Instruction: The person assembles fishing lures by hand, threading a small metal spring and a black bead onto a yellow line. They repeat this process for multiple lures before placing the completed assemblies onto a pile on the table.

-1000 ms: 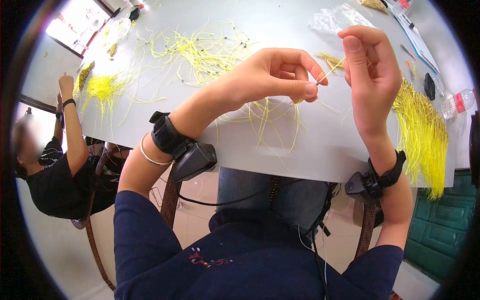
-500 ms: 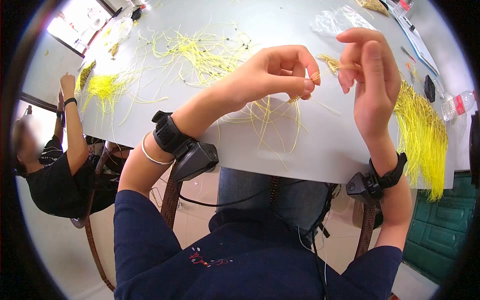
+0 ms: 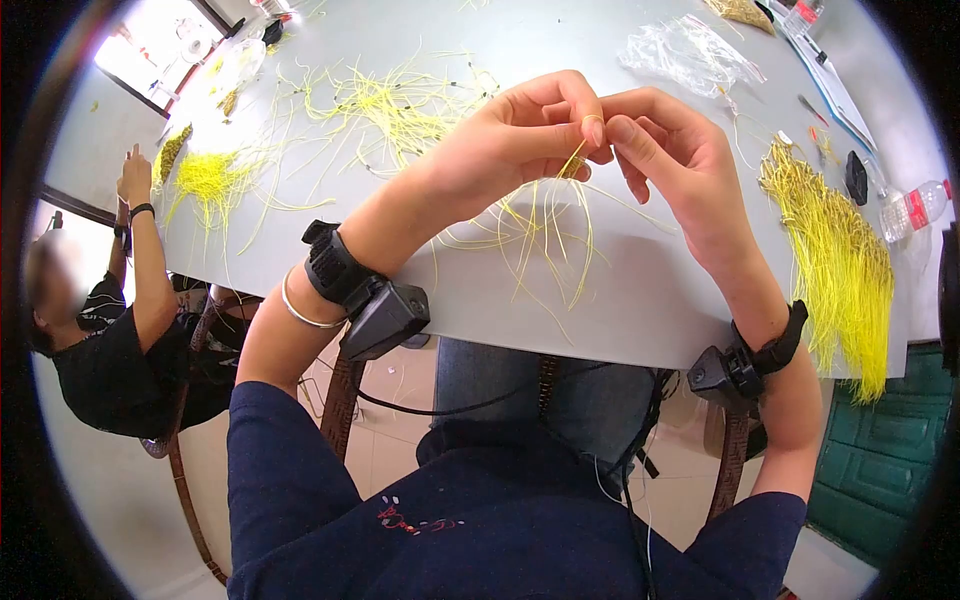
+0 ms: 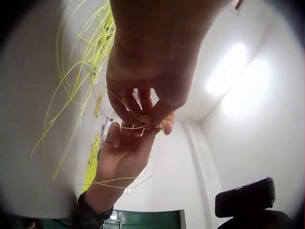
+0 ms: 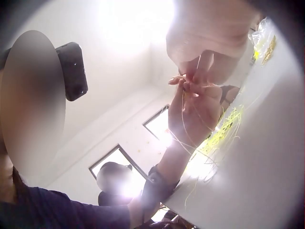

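In the head view my left hand point(image 3: 525, 130) pinches a thin yellow cord point(image 3: 573, 158) between thumb and index finger. A small gold coiled piece point(image 4: 144, 119) shows just under those fingertips in the left wrist view. My right hand point(image 3: 685, 165) meets it fingertip to fingertip, its thumb and index finger pinching at the cord where the two hands come together. Loose cord ends hang below the left hand. Both hands are held above the grey table point(image 3: 640, 290). The fingers hide most of the pinched spot.
A tangle of yellow cords point(image 3: 400, 105) lies beyond the left hand. At right, a thick bundle of gold-topped yellow strands point(image 3: 840, 280) hangs over the table edge, near a plastic bottle point(image 3: 915, 208). A clear bag point(image 3: 685, 55) lies farther back. Another person point(image 3: 110, 350) sits at left.
The right hand has come left and its fingertips now meet the left hand's. The left hand has shifted slightly left, still pinching the cord. The cord stretch between the hands has shortened.
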Demonstrator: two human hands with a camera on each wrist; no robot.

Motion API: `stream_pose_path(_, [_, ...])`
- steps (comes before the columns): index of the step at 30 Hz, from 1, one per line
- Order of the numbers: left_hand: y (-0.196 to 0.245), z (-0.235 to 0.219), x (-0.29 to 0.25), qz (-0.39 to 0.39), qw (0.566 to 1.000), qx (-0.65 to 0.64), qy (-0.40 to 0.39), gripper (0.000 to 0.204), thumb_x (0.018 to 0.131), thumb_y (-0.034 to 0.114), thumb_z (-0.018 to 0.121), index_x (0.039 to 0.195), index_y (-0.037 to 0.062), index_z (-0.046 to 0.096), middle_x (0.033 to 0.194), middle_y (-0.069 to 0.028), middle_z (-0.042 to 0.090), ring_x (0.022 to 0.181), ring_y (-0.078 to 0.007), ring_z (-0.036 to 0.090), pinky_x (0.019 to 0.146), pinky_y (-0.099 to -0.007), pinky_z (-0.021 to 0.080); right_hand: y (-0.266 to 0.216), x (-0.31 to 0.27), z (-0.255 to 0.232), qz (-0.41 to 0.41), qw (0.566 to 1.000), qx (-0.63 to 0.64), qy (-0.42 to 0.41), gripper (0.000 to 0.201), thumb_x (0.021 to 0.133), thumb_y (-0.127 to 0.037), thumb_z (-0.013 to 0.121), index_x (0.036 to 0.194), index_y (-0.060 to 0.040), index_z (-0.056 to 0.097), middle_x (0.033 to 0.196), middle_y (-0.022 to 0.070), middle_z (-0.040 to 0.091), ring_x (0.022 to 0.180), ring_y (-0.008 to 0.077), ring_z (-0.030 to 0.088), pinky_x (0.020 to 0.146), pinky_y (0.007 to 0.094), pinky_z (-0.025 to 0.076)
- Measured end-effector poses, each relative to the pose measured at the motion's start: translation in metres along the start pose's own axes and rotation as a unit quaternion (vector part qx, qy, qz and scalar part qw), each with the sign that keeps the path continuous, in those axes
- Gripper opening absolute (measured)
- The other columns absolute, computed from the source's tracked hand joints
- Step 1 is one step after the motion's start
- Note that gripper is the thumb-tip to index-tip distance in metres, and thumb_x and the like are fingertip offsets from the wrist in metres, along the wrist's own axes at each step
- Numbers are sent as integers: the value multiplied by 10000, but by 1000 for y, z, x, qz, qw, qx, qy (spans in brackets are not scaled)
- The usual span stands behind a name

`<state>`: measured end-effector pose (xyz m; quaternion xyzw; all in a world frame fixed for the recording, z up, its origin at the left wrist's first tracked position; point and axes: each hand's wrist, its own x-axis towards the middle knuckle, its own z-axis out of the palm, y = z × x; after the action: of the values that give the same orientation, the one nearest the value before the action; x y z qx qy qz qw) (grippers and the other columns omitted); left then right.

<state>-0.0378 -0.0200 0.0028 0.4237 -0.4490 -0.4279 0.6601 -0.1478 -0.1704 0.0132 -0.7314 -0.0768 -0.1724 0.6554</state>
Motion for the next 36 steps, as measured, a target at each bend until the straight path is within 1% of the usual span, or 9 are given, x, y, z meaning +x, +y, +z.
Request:
stream_pose_path(3, [-1, 0, 0, 5, 1000, -10, 1, 36, 888, 138, 519, 860, 140, 542, 890, 22, 552, 874, -87, 532, 762, -249, 438, 2, -1, -1, -4, 1000, -1, 0, 155, 862, -167, 578, 910, -25, 615, 660, -13, 568, 528, 18, 434, 444, 160, 329])
stream_pose_path(8, [5, 6, 1, -7, 1000, 2, 14, 98, 895, 166, 526, 850, 156, 440, 905, 27, 502, 898, -98, 500, 740, -251, 405, 0, -2, 2, -9, 1000, 15, 19, 145, 868, -175, 572, 880, -32, 593, 669, -15, 566, 521, 17, 427, 449, 160, 323])
stream_pose_path(11, [4, 5, 3, -7, 1000, -8, 9, 134, 895, 178, 527, 871, 170, 396, 882, 26, 493, 890, -93, 503, 717, -249, 390, -1, -3, 4, 34, 997, 61, 14, 153, 881, -190, 550, 898, -39, 573, 703, -8, 565, 523, 23, 426, 459, 166, 327])
stream_pose_path(15, [4, 7, 3, -4, 1000, -8, -2, 150, 897, 183, 521, 890, 175, 371, 882, 21, 495, 893, -93, 509, 706, -248, 377, -2, -4, 3, 81, 983, 165, -16, 162, 894, -206, 519, 922, -50, 553, 778, -8, 560, 594, 32, 447, 493, 180, 340])
stream_pose_path(19, [2, 6, 4, 9, 998, -57, 16, 133, 877, 175, 561, 915, 151, 435, 889, -13, 547, 885, -124, 553, 735, -249, 415, -1, -4, -1, 99, 957, 268, -59, 157, 896, -215, 499, 935, -69, 542, 847, -27, 551, 675, 33, 438, 543, 187, 343])
stream_pose_path(26, [6, 6, 3, 6, 1000, -28, 11, 147, 911, 194, 498, 891, 171, 354, 913, 34, 491, 923, -111, 542, 731, -254, 400, 0, -2, -5, 87, 939, 317, -103, 178, 906, -248, 448, 922, -86, 522, 921, -12, 528, 754, 57, 419, 576, 193, 329])
stream_pose_path(32, [3, 5, 3, -2, 999, -30, 19, 139, 905, 180, 508, 883, 163, 372, 866, 37, 461, 884, -95, 520, 734, -246, 410, -3, 1, -9, 22, 947, 300, -113, 179, 915, -252, 416, 903, -91, 493, 932, 11, 502, 815, 104, 437, 702, 236, 337])
stream_pose_path(34, [5, 7, 2, -7, 999, -20, 27, 139, 905, 179, 509, 881, 163, 373, 859, 37, 459, 875, -93, 514, 735, -246, 409, -8, 0, -2, 25, 946, 321, -38, 179, 922, -250, 396, 902, -91, 476, 866, 5, 468, 889, 129, 461, 792, 272, 342])
stream_pose_path(36, [7, 8, 1, -13, 999, -11, 33, 139, 904, 177, 510, 879, 163, 374, 853, 38, 457, 866, -92, 508, 736, -246, 408, -7, 2, -4, 26, 938, 341, -53, 173, 925, -244, 389, 897, -93, 467, 841, 3, 453, 913, 141, 469, 814, 290, 346])
